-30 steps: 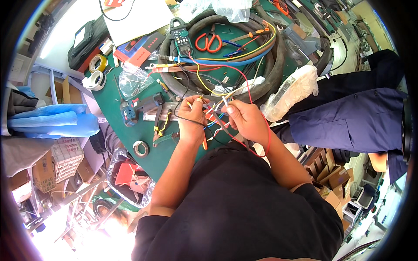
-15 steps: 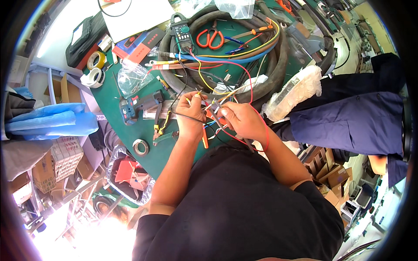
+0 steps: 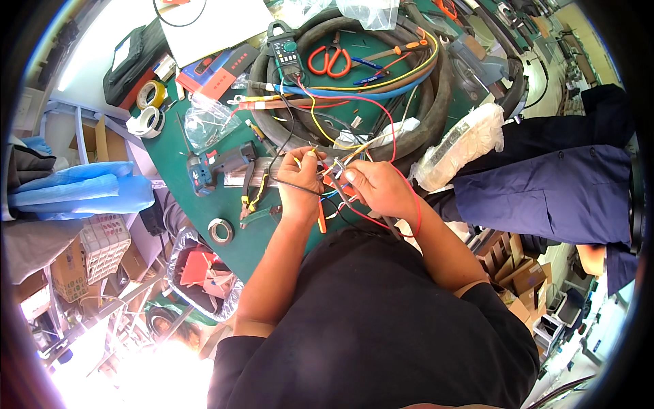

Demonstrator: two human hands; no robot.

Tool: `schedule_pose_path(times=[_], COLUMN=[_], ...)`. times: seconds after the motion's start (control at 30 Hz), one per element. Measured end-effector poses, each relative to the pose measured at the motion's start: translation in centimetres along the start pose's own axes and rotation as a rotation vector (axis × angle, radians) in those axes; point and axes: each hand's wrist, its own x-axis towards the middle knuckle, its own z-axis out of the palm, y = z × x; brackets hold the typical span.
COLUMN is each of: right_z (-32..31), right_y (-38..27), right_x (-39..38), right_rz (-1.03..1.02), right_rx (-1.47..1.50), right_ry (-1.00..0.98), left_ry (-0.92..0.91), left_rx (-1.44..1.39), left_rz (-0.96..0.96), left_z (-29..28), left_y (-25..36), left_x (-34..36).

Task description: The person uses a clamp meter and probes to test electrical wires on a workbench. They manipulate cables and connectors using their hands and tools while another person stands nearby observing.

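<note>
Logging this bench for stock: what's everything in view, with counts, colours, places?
Bench: one, green, upper centre
Cable coil: one, dark grey, on bench
Clamp meter: one, black-green, coil's upper left
Hand tools: several, red, blue, orange, within coil
Drill: one, blue-black, bench left
Pliers: one, yellow-black, beside drill
Tape rolls: several, yellow, white, grey, bench left
Wires: several, mixed colours, at hands
Bin: one, silver-lined, lower left
Cartons: several, brown, both sides
Left hand, right hand: one each, bare, centre

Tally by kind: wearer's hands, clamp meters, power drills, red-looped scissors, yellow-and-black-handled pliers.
Hands (left hand, right hand): 2
Clamp meter: 1
Power drill: 1
Red-looped scissors: 1
Yellow-and-black-handled pliers: 1
Total: 6
</note>
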Motion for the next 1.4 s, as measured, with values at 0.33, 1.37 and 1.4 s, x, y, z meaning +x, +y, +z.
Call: schedule_pose_path(times=[0.33, 1.37, 1.4], right_z=[0.8, 2.2, 2.3], right_y=[0.3, 8.3, 8.2], right_x=[-0.3, 2.3, 2.4], right_rz=[-0.015, 0.471, 0.523], right_rx=[0.022, 0.944, 0.957], right_ry=[0.037, -0.534, -0.539], left_ry=[0.024, -0.052, -0.057], left_rx=[-0.047, -0.092, -0.089], left_rz=[-0.037, -0.111, -0.116], left_z=[-0.1, -1.5, -1.6], left_y=[0.1, -1.7, -1.7], left_x=[-0.2, -0.8, -0.9])
